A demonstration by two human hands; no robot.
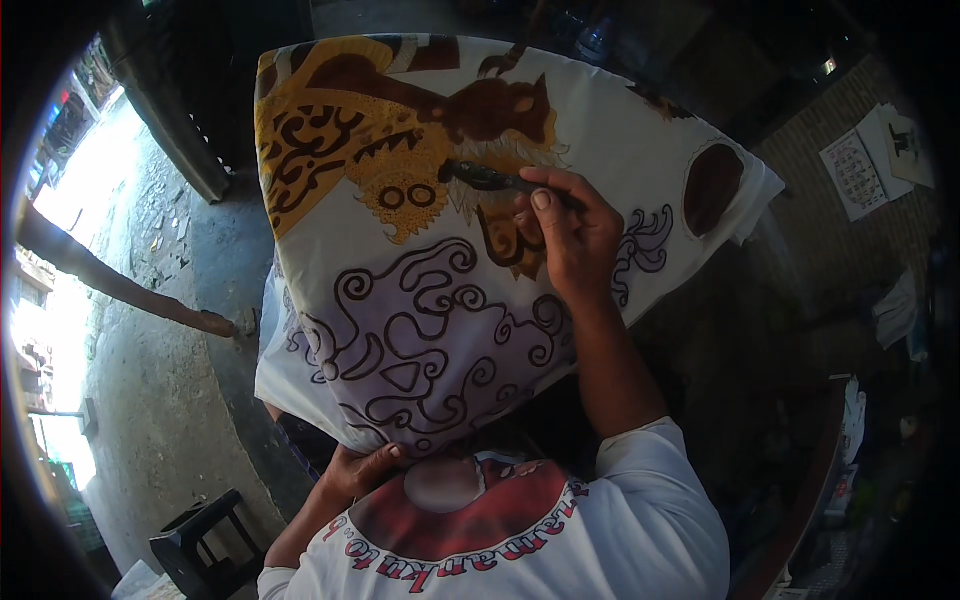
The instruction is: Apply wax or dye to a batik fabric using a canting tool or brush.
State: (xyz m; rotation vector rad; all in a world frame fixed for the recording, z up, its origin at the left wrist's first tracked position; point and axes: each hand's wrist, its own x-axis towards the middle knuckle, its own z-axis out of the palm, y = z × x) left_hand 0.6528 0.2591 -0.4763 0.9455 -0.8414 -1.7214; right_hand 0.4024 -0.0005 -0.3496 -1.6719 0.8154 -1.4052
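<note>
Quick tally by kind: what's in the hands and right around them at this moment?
Patterned cloth, held from beneath at its lower edge by the left hand: 1
Dark drawing tool, pinched in the right hand, tip on the cloth: 1
Dark stool on the floor: 1
Paper sheets on the brick wall: 2
Total: 5

To your lower left a dark stool (200,545) stands on the rough concrete floor (150,400). Above it a brown wooden pole (120,290) slants across the bright opening at your left. On your right a brick wall (800,170) carries two white paper sheets (880,160), with a cluttered shelf (850,450) below, too dim to read.
</note>
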